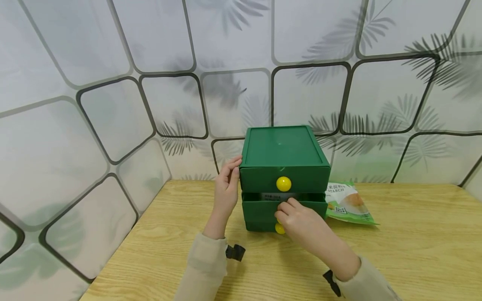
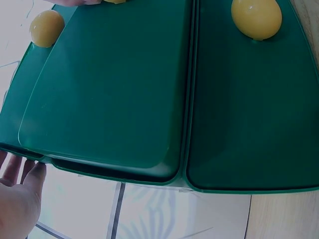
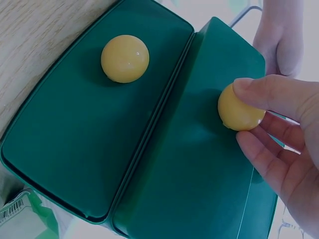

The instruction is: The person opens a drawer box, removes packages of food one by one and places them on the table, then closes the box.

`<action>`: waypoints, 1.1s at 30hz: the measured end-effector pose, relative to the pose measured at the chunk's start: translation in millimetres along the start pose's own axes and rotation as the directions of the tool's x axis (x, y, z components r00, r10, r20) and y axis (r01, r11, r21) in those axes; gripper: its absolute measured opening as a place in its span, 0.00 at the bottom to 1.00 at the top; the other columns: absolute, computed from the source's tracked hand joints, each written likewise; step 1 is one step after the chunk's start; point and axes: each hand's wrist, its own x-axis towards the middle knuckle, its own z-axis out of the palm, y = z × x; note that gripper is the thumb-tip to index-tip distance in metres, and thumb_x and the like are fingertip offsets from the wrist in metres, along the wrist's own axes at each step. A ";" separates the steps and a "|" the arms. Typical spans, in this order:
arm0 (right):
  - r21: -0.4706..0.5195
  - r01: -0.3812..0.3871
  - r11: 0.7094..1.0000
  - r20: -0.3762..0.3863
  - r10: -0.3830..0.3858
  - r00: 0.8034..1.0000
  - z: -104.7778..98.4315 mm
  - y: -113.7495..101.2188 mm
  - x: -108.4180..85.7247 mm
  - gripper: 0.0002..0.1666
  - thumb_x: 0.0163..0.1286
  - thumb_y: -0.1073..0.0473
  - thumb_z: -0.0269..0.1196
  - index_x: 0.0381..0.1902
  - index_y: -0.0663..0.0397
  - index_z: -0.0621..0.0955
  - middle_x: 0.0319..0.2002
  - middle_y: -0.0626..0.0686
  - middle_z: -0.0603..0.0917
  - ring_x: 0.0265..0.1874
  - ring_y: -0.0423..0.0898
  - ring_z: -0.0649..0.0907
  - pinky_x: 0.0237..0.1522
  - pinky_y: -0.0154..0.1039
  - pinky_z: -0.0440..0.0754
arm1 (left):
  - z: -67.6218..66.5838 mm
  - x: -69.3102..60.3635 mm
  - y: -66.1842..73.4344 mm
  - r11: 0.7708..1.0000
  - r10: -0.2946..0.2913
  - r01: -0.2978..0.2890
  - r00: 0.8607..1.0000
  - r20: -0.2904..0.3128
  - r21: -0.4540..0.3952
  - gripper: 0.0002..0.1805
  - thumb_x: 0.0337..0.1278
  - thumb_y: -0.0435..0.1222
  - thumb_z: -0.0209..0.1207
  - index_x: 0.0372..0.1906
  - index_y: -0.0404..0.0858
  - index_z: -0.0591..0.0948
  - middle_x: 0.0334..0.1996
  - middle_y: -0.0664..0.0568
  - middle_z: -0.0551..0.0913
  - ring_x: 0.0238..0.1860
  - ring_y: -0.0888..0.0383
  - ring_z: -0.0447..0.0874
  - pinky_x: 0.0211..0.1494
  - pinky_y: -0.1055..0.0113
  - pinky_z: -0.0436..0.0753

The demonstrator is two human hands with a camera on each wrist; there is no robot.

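Observation:
A green plastic drawer cabinet (image 1: pixel 280 146) with yellow ball knobs stands on the table. Its middle drawer (image 1: pixel 260 212) is pulled partly out, and a printed white packet (image 1: pixel 273 196) shows inside it. My right hand (image 1: pixel 303 223) pinches the middle drawer's yellow knob (image 3: pixel 239 112) between thumb and fingers. Against the cabinet's left side, near the top, my left hand (image 1: pixel 226 190) rests with its fingers fairly straight. The top drawer, with its own knob (image 1: pixel 284 184), is closed, and so is the bottom one, whose knob (image 3: pixel 124 59) lies below my right hand.
A green and white starch bag (image 1: pixel 348 202) lies on the wooden table (image 1: pixel 414 242), just right of the cabinet. Behind the table hangs a patterned curtain (image 1: pixel 241 100) with leaf prints. Dark straps (image 1: pixel 235 252) show near both wrists.

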 end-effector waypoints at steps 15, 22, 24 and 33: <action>-0.012 0.025 1.000 0.010 -0.025 1.000 -5.9 -4.1 -0.7 0.09 0.46 0.72 0.68 0.24 0.57 0.79 0.28 0.50 0.77 0.27 0.45 0.71 0.27 0.32 0.74 | -0.1 -0.7 0.2 1.000 -0.009 0.009 1.000 0.004 0.009 0.15 0.65 0.26 0.39 0.50 0.22 0.70 0.56 0.36 0.67 0.58 0.48 0.64 0.55 0.61 0.68; 0.002 0.025 1.000 0.042 -0.025 0.999 -10.0 -6.4 -1.4 0.08 0.46 0.72 0.67 0.25 0.58 0.81 0.30 0.51 0.78 0.28 0.45 0.72 0.28 0.32 0.75 | -0.2 0.3 -6.5 1.000 0.006 -0.006 1.000 0.002 -0.001 0.15 0.65 0.26 0.39 0.50 0.22 0.70 0.56 0.37 0.67 0.58 0.48 0.64 0.56 0.60 0.68; 0.002 0.025 1.000 0.038 -0.026 0.999 -10.5 -6.9 -2.1 0.09 0.46 0.72 0.68 0.25 0.57 0.81 0.30 0.50 0.78 0.28 0.45 0.72 0.28 0.32 0.75 | -0.6 0.9 -13.9 1.000 0.011 -0.011 1.000 0.002 -0.011 0.15 0.65 0.26 0.39 0.51 0.23 0.70 0.56 0.38 0.67 0.58 0.49 0.64 0.56 0.61 0.68; 0.002 0.038 0.999 0.052 -0.038 0.998 -14.5 -10.1 -3.3 0.08 0.46 0.71 0.68 0.26 0.57 0.81 0.30 0.50 0.78 0.29 0.45 0.72 0.27 0.31 0.75 | -1.2 1.3 -30.6 0.999 0.040 -0.040 0.999 -0.002 -0.003 0.16 0.66 0.33 0.41 0.51 0.27 0.71 0.57 0.43 0.68 0.58 0.56 0.64 0.56 0.65 0.68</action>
